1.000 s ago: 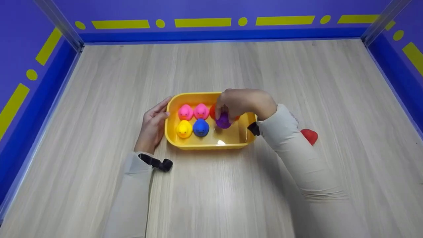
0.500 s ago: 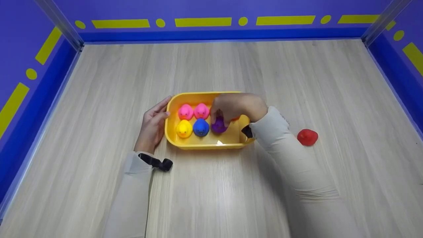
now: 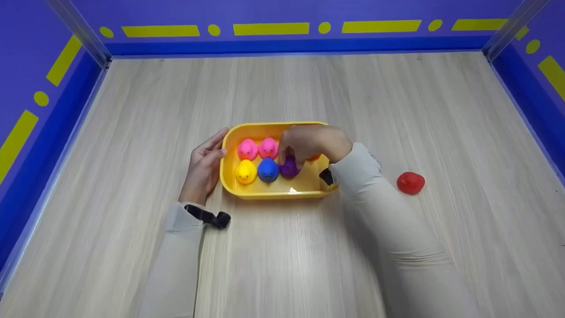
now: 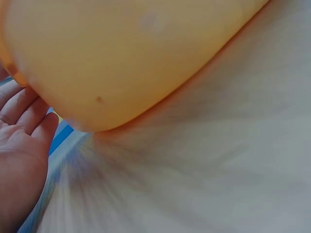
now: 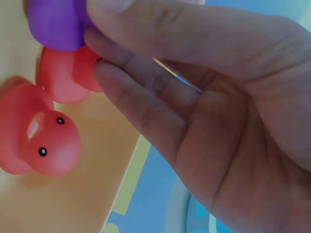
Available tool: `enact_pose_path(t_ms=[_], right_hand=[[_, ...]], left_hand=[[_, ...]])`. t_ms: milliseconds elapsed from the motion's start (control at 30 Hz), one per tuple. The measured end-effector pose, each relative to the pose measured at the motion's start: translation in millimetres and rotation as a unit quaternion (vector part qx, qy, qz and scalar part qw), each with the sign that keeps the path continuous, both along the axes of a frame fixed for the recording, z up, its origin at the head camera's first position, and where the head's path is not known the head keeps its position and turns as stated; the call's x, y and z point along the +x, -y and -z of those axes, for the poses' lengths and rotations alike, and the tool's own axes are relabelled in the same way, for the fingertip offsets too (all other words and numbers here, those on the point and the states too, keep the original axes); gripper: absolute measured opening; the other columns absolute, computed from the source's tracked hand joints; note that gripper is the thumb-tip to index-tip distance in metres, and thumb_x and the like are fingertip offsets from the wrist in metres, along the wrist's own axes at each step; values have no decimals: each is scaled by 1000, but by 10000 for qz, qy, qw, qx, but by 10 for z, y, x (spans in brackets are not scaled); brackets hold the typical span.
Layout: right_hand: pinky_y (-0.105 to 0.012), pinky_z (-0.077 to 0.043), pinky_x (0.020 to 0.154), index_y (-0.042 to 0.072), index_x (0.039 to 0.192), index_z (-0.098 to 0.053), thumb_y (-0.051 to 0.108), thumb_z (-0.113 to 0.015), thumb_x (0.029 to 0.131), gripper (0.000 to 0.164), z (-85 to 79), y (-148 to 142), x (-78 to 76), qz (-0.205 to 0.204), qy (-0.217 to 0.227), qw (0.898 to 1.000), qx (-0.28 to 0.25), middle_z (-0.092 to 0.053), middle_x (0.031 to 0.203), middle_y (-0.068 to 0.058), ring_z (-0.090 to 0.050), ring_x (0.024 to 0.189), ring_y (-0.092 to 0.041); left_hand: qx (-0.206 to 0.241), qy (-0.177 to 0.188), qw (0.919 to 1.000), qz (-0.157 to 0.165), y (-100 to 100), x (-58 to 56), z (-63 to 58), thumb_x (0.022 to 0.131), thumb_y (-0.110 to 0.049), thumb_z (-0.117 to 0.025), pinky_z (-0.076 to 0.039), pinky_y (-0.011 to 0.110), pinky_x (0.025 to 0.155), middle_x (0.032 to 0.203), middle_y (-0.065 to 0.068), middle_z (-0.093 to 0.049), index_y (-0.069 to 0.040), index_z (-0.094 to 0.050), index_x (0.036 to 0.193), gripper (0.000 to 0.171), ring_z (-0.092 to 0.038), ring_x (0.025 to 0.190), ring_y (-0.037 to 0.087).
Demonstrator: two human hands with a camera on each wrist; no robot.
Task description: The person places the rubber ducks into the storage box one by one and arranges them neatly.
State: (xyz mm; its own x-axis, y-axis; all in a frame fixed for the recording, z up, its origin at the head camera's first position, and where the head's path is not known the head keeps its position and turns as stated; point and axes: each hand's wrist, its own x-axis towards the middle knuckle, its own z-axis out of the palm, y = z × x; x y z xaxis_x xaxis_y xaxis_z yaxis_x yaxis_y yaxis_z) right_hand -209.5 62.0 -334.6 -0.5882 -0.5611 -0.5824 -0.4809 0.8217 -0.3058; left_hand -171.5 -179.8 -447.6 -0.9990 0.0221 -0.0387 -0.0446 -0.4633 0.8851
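Note:
A yellow plastic tub (image 3: 273,194) holds several rubber ducks in two rows. My left hand (image 3: 204,165) lies along its left end, fingers extended against the outside wall, thumb at the rim; in the left wrist view the fingers (image 4: 31,114) touch below the rim. Inside the tub, my right hand (image 3: 311,142) pinches a purple duck (image 3: 289,168) by its top, beside a blue duck (image 3: 268,170). A yellow duck (image 3: 246,172) and two pink ducks, left (image 3: 247,149) and right (image 3: 268,148), sit nearby. Two red ducks, front (image 5: 46,141) and rear (image 5: 68,75), show under my right hand.
On the table to the right of the tub lies another red duck (image 3: 411,183), tipped over. Blue-purple panels (image 3: 282,11) with yellow marks stand around the wooden table (image 3: 282,260).
My right hand has lowered the purple duck and shifted it left, up beside the blue duck. The red duck on the table has come fully into view. My left hand stays put.

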Motion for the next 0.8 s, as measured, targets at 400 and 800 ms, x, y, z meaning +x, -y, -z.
enact_pose_path(t_ms=[400, 800], right_hand=[[-29, -55, 79, 19, 110, -72, -2, -70, 82, 36, 48, 41, -22, -125, 22, 9999, -27, -65, 106, -1, -54, 90, -21], [-32, -53, 88, 18, 105, -72, -6, -68, 80, 35, 82, 34, -21, -313, -56, 9995, -19, -65, 105, -1, -53, 94, -20]], left_hand=[[28, 16, 10000, -25, 5, 6, -15, 88, 10, -43, -37, 31, 112, 151, 18, -39, 9, -38, 141, 53, -38, 140, 23], [164, -2, 9997, -165, 0, -11, 8, 86, 13, -43, -36, 30, 113, 147, 21, -41, 12, -40, 138, 53, -39, 139, 23]])
